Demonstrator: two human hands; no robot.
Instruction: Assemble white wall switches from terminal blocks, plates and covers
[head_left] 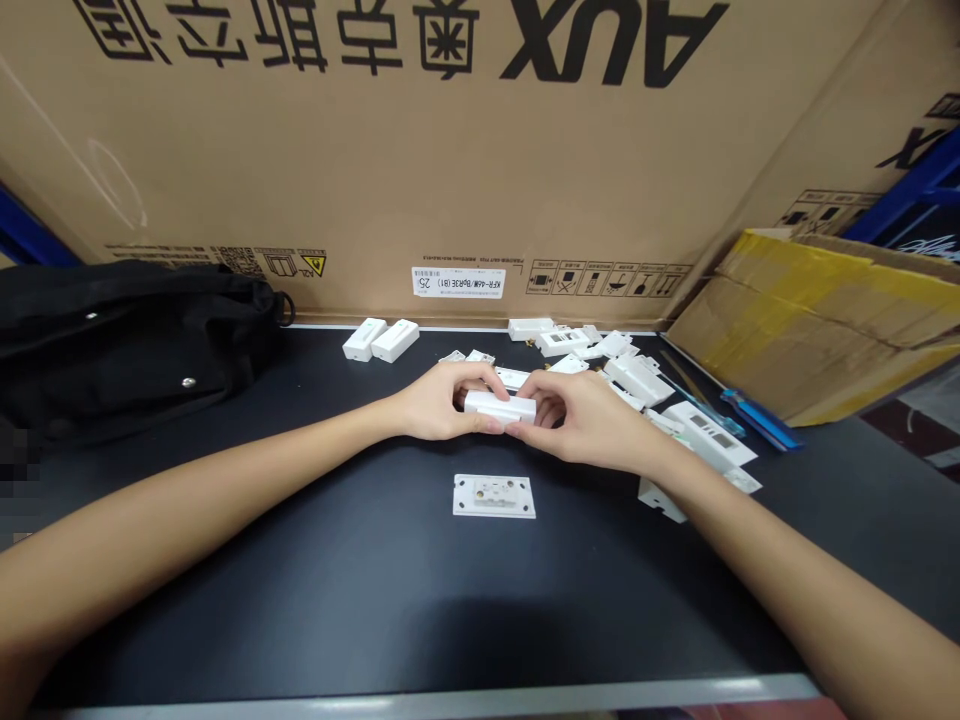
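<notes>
Left hand (444, 402) and right hand (589, 412) pinch opposite ends of the white plastic housing (499, 406) — likely for balanced support — beyond the screw-holed plate (494, 496).

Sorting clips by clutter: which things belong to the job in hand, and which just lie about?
Likely the job:
white piece between left hand and right hand
flat white plate
white blocks
scattered white parts

Likely lying about:
black bag
taped carton
AUX cardboard
blue tool, perhaps

A black bag (142, 350) lies before a large printed cardboard box (375, 160).
</notes>
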